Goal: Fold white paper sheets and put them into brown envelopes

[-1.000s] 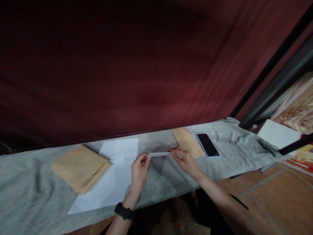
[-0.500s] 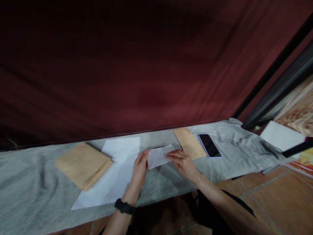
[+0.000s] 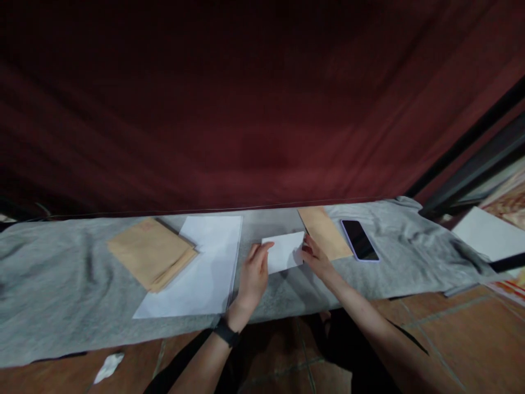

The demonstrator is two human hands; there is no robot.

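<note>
Envelopes (image 3: 150, 249), contents hidden, flank white paper (image 3: 284, 252) pinched by left hand (image 3: 253, 274) and right hand (image 3: 318, 259).

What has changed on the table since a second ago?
The small white paper, seen nearly edge-on a second ago, has tilted so its broad face shows. The right hand, which lay partly over it half a second ago, is now at its right edge. The left hand still grips the other end. The brown stack, white sheets, lone brown piece and phone stayed put.
</note>
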